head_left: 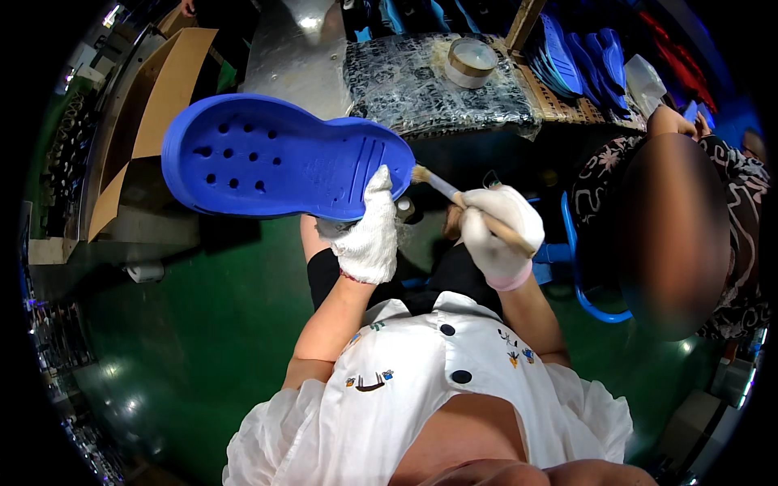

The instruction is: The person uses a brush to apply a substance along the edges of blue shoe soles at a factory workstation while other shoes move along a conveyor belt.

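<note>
Green floor spreads under everything. Past it is a long table, its top covered in wrinkly plastic wrap, maybe to keep it clean. Another person sits on the right. On the left is a cardboard box with its flaps up. A pile of blue soles leans together on the table, maybe to save room.

Closer in, a big blue shoe sole with about 10 holes is up in the air, left of the middle. The gloved left hand grips it near its narrow end. Its thumb presses on top; the other fingers hide below, so I cannot tell how they curl. That seems to leave the tip free.

The gloved right hand has its fingers curled tight around a brush, slanted so the hairs meet, or nearly meet, that tip. On the table, a roll of tape lies flat, so it should not roll away.
</note>
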`<state>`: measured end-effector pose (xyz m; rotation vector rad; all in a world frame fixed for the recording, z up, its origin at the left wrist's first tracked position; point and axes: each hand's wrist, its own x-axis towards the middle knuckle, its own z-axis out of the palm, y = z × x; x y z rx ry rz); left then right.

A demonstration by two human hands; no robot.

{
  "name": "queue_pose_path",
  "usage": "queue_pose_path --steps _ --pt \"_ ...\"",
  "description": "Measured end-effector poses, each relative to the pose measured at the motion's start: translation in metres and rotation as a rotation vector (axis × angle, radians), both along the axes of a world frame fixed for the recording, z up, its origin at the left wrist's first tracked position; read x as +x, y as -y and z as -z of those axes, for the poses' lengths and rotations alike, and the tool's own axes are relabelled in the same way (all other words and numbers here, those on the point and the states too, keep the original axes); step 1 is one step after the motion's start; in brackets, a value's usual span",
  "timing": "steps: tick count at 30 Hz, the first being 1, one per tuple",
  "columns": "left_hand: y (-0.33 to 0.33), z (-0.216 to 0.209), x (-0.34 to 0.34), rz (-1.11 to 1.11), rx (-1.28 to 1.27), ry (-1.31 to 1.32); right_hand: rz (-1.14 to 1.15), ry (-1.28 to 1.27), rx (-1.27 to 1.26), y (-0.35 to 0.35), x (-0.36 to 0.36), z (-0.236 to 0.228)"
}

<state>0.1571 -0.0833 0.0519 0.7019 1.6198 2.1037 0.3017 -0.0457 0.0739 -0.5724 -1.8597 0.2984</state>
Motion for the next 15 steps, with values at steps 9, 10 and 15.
queue_pose_path --steps 9,10,15 --pt "-0.004 -0.012 0.007 0.010 -0.035 0.178 0.110 -0.016 -0.029 -0.011 -0.002 0.007" --pt "-0.007 -0.010 0.004 0.006 -0.031 0.172 0.098 -0.101 -0.107 -0.014 0.003 0.014" --pt "-0.023 -0.006 0.005 0.033 0.016 0.047 0.170 -0.383 -0.730 -0.028 0.028 0.093"
